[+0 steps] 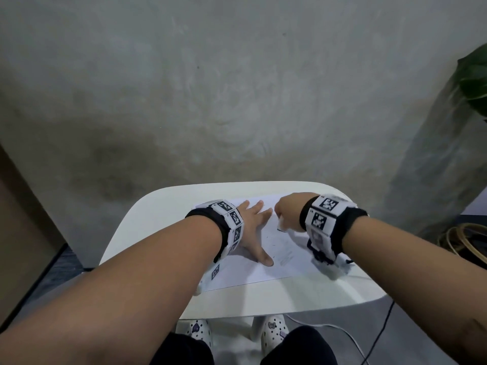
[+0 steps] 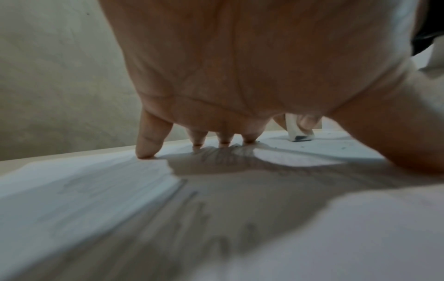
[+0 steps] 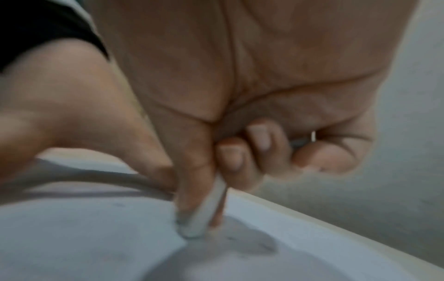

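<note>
A white sheet of paper [image 1: 253, 270] with faint pencil marks lies on a small white table [image 1: 263, 301]. My left hand [image 1: 253, 227] lies flat on the paper with fingers spread, its fingertips [image 2: 146, 148] pressing the sheet [image 2: 72, 190] down. My right hand [image 1: 287, 212] pinches a white eraser [image 1: 281, 224] between thumb and fingers. The eraser's dirty lower end [image 2: 300, 137] touches the paper. In the right wrist view the eraser [image 3: 209, 213] stands nearly upright on the sheet [image 3: 84, 237], with grey smudges beside it.
The table stands against a grey concrete wall [image 1: 237, 88]. A green plant [image 1: 474, 80] is at the right, coiled hoops [image 1: 466, 243] lie on the floor below it, and cables [image 1: 369, 335] run under the table's right side. My feet in white clogs [image 1: 271, 330] are beneath.
</note>
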Tool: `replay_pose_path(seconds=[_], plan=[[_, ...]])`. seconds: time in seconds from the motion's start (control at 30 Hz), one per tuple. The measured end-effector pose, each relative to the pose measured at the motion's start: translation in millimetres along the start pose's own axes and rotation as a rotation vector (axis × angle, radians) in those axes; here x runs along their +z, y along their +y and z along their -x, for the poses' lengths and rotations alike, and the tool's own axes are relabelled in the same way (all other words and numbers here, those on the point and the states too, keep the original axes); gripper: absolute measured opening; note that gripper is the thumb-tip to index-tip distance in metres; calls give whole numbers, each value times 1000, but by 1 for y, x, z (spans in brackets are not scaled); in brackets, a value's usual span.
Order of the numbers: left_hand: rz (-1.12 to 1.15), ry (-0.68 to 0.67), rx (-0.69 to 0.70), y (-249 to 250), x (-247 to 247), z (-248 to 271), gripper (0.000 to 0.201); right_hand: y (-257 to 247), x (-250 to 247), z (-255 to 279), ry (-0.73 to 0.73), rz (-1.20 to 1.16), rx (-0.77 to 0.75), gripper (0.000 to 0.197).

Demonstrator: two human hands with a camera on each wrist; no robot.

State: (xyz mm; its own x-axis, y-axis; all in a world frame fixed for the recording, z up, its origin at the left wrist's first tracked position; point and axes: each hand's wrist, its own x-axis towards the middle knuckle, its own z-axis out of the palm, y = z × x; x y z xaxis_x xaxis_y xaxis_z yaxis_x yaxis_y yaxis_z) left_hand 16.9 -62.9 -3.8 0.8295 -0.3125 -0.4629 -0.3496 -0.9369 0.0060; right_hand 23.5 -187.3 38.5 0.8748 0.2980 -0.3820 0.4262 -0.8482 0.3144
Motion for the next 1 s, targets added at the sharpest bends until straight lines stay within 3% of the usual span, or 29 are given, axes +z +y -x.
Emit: replay_pose_path(seconds=[0.1, 0.17, 0.27, 0.4, 0.5, 0.63, 0.77, 0.87, 0.93, 1.0], plan=[[59, 5, -7, 0, -2, 0, 128, -17, 7, 13, 0, -55, -122, 32], [38, 5, -3, -1, 0, 0, 127, -9, 5, 9, -50, -84, -79, 32], [2, 4, -7, 0, 3, -2, 127, -2, 5, 11, 19, 0, 3, 29], [-12, 3, -8, 0, 2, -4, 128, -13, 17, 27, -38, -93, -150, 21], [-9, 1, -10, -2, 5, -5, 129, 6, 12, 17, 8, -53, 0, 23], [-29, 6, -16, 0, 5, -5, 130, -14, 21, 27, -31, 22, -127, 12], [-15, 6, -7, -5, 7, -6, 131, 5, 14, 18, 29, -15, -11, 24], [-16, -5, -23, -1, 6, -7, 132, -13, 17, 29, 14, 34, -89, 36], [-13, 2, -22, 0, 6, -7, 132, -12, 18, 28, -25, 8, -119, 29], [-9, 10, -13, -3, 6, -6, 131, 2, 13, 22, 12, -11, -41, 26]])
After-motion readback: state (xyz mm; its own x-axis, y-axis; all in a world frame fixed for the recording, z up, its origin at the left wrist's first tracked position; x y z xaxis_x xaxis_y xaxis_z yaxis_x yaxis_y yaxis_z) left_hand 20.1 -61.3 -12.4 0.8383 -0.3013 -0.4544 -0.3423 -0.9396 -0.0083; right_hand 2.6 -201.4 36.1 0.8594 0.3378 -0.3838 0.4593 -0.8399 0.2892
